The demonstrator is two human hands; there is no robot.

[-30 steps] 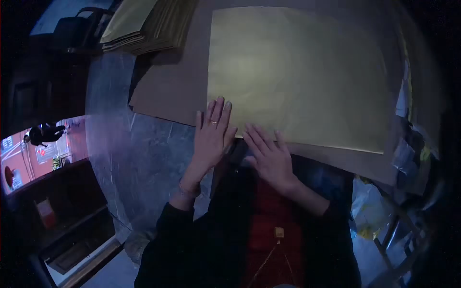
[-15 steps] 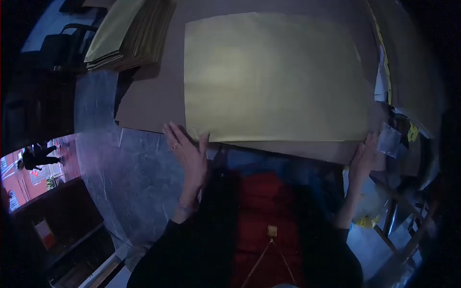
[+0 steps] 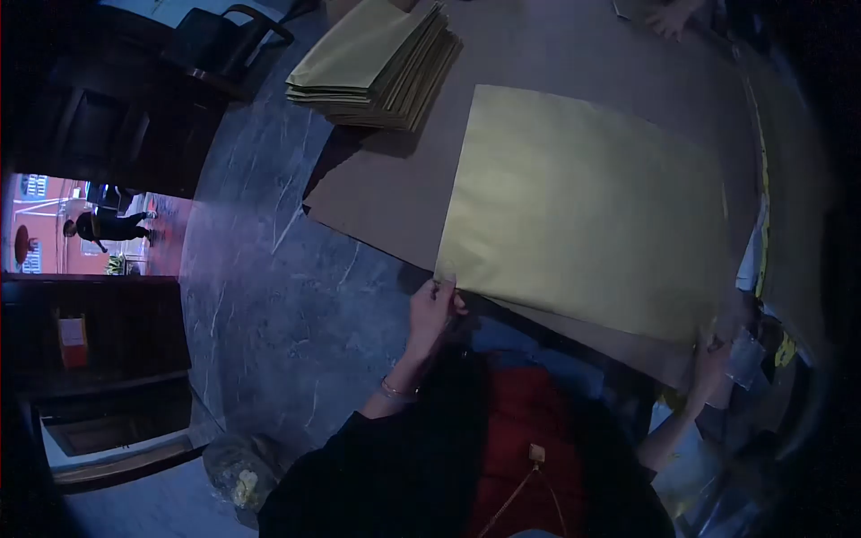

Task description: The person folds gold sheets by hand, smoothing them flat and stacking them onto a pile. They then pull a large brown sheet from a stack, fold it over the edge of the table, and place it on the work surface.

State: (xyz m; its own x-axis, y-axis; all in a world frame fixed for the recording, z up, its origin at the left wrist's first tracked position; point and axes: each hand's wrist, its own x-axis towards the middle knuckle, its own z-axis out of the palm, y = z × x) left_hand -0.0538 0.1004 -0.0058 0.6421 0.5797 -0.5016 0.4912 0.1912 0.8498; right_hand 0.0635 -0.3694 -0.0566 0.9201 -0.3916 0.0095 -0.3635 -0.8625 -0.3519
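Note:
A large yellow-brown paper sheet (image 3: 592, 211) lies flat on a brown board-covered table (image 3: 377, 197). My left hand (image 3: 432, 309) pinches the sheet's near left corner, thumb on top and fingers curled beneath the edge. At the near right corner is my right hand (image 3: 713, 363), dim and blurred, its fingers at the sheet's edge; whether they grip it is unclear. A thick stack of folded yellow-brown paper (image 3: 359, 58) sits beyond the sheet to the left.
Another person's hand (image 3: 673, 18) rests at the table's far right. A clear plastic piece (image 3: 746, 359) lies beside my right hand. A dark chair (image 3: 224, 45) stands at the upper left. A person (image 3: 112, 226) is beyond the doorway. A plastic bag (image 3: 242, 475) sits at lower left.
The view has turned, so the sheet and stack appear further right. My left hand has gone from spread fingers to a pinch on the corner. Another person's hand has come into view.

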